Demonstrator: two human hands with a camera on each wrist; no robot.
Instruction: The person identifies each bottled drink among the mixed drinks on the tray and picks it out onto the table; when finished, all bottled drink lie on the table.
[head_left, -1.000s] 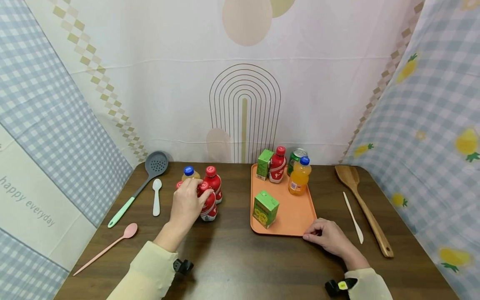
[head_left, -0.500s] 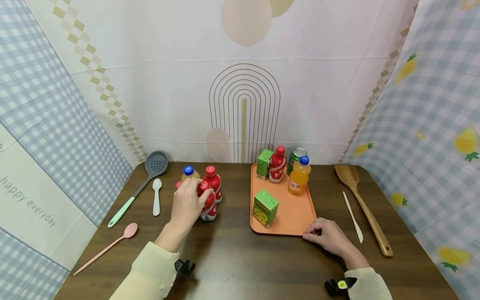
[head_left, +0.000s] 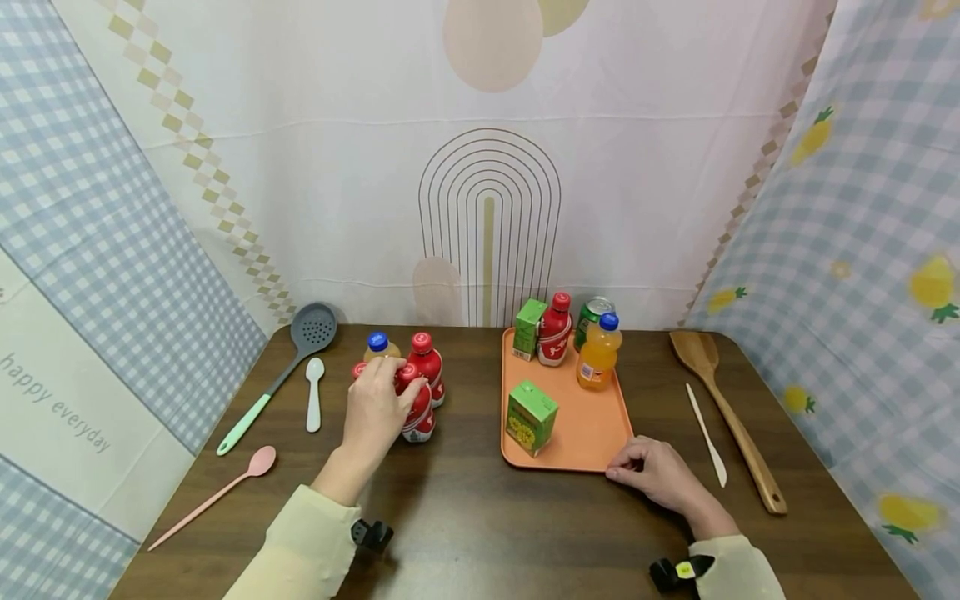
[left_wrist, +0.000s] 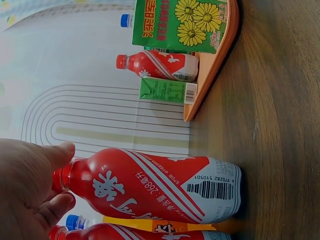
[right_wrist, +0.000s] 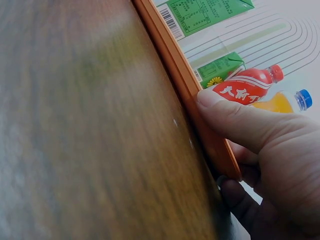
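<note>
My left hand (head_left: 371, 407) pinches the neck of a red plastic drink bottle (head_left: 419, 421), thumb on one side and fingers on the other. In the left wrist view this bottle (left_wrist: 160, 185) shows its barcode, and the fingertips lie just under its cap. Behind it stand another red bottle (head_left: 427, 367), a third red one mostly hidden by the hand, and a blue-capped bottle (head_left: 378, 342). My right hand (head_left: 658, 472) grips the near right corner of an orange tray (head_left: 583, 450); in the right wrist view the thumb (right_wrist: 212, 100) presses on its rim.
On the tray stand two green juice boxes (head_left: 531, 417), a red bottle (head_left: 555, 333), an orange drink bottle (head_left: 598, 357) and a green can (head_left: 595, 307). A skimmer (head_left: 313, 327), white spoon (head_left: 313, 396) and pink spoon (head_left: 259, 462) lie left; a white knife (head_left: 707, 437) and wooden spatula (head_left: 731, 417) right.
</note>
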